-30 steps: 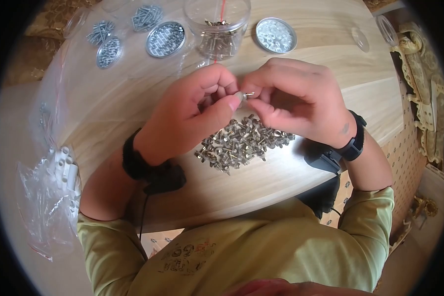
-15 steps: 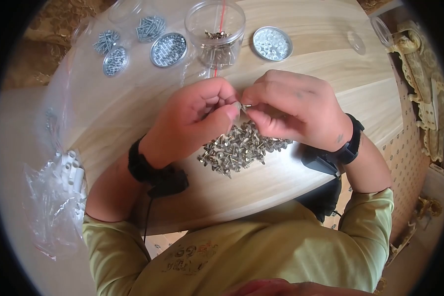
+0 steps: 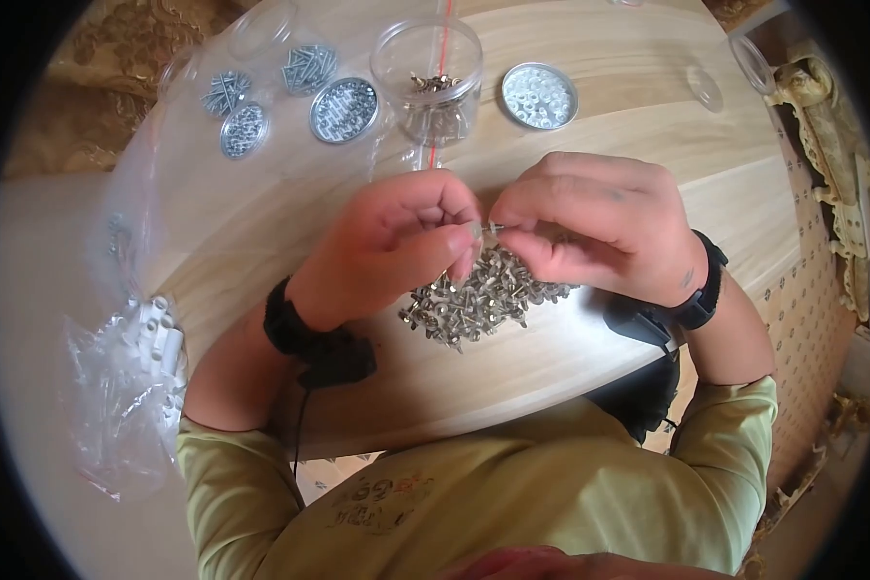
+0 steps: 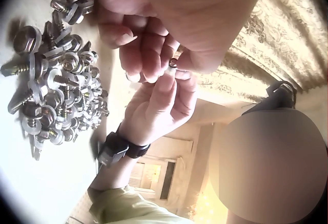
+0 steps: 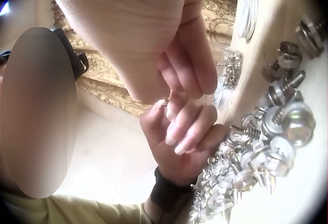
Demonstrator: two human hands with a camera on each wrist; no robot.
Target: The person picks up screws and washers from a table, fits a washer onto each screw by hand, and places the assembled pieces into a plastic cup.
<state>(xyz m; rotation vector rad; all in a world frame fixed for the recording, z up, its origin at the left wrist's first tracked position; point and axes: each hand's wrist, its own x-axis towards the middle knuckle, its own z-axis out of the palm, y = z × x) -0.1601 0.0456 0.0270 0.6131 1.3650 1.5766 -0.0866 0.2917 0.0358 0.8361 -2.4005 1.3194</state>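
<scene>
Over a heap of screws (image 3: 483, 300), both hands meet at one small hex-head screw (image 4: 173, 63). My left hand (image 3: 387, 242) pinches it between thumb and index finger. From the other side, the thumb and index fingertip of my right hand (image 3: 599, 217) pinch it too. A pale washer (image 4: 170, 71) shows by the screw head in the left wrist view; fingers hide most of the shank. The heaped screws have hex heads, pointed ends and pale washers on their shanks.
Behind the hands stands a clear tub (image 3: 425, 82) partly filled with screws. A round lid of white washers (image 3: 539, 97) lies right of it. To its left are lids of small metal parts (image 3: 344, 110) and loose bolts (image 3: 309, 70). White plastic tubes (image 3: 159, 333) spill from a bag.
The screw stays between both hands while the fingertips shift around it. Its end stuck out rightward from the left fingers earlier. The head view has shifted slightly.
</scene>
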